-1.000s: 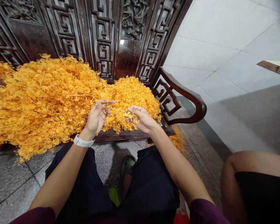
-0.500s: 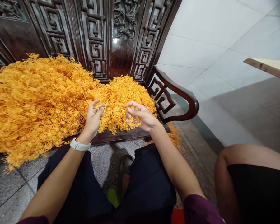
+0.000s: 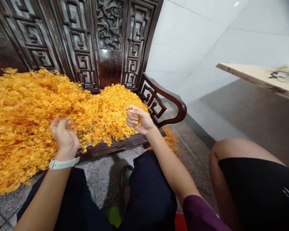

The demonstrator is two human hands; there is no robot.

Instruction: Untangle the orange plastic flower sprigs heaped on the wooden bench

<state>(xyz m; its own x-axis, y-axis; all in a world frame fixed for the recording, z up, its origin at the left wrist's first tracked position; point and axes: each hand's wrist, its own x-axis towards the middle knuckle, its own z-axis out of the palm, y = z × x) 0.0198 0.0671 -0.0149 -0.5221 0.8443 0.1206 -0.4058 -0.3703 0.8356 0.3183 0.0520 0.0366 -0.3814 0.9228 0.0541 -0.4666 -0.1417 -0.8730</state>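
My left hand (image 3: 65, 136), a pale watch strap (image 3: 64, 163) on its wrist, reaches over the large heap of orange-yellow plastic sprigs (image 3: 36, 102). Its fingers are apart and slightly bent, a little blurred, and I see nothing held in them. In front of the smaller pile of the same sprigs (image 3: 115, 106) is my right hand (image 3: 139, 121). Its fingers are curled in, with the index finger and thumb close together. A bit of yellow shows by the palm, too small to name.
The sprigs lie on a dark carved wooden bench (image 3: 110, 146) with a curved armrest (image 3: 175, 102). More orange pieces (image 3: 170, 141) are on the floor beside it. At the right are another person's bent leg (image 3: 243, 150) and a board (image 3: 252, 77) with glasses on it.
My left hand has moved left to the larger heap, and the thin yellow stem it held no longer shows. My right hand's fingers have curled in more. The view has turned right.
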